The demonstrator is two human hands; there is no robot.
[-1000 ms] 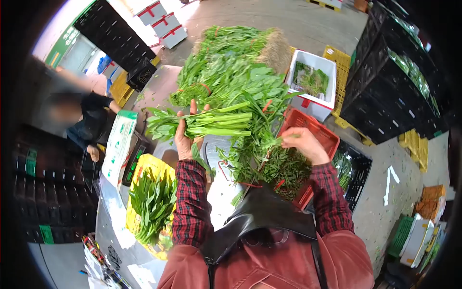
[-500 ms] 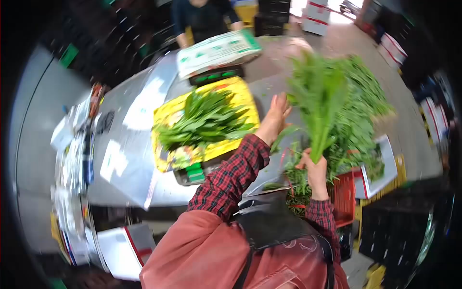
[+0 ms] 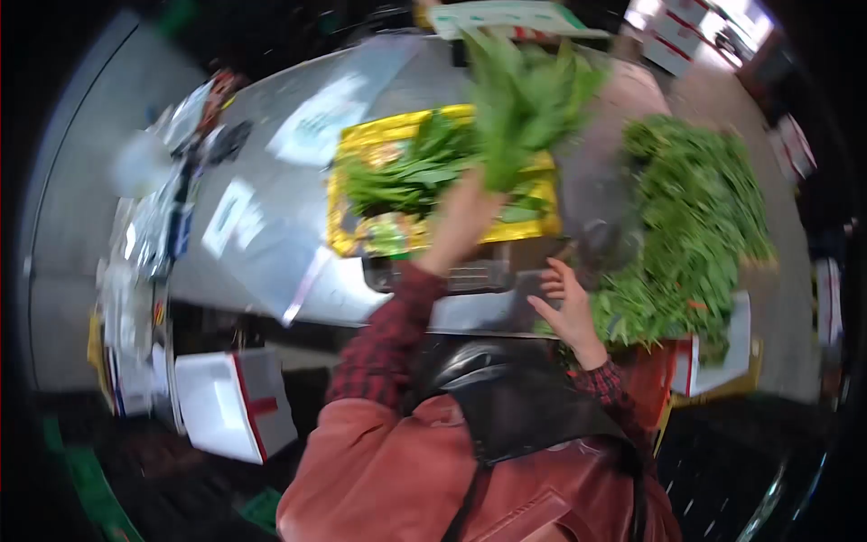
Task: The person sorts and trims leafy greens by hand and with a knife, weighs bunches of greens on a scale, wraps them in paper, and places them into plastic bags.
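Observation:
My left hand (image 3: 465, 217), blurred by motion, is closed around the stem end of a bunch of leafy greens (image 3: 528, 104). The bunch points up and away from me, above the right part of a yellow tray (image 3: 341, 237). Inside that tray lies a pile of similar long-leaved greens (image 3: 397, 185). Fingers spread and holding nothing, my right hand (image 3: 571, 312) hovers by the table's near edge, between the tray and a large heap of greens (image 3: 691, 217).
Under the tray sits a device with keys (image 3: 474, 275), apparently a scale. A white and green box (image 3: 506, 16) stands at the far edge of the metal table (image 3: 298, 212). Plastic bags (image 3: 149, 235) hang at left, above a white foam box (image 3: 212, 402). A red crate (image 3: 646, 384) is at right.
The bunch has passed from my right hand to my left and moved left over the tray. My right hand has opened. The view has turned, and the person across the table is largely out of sight.

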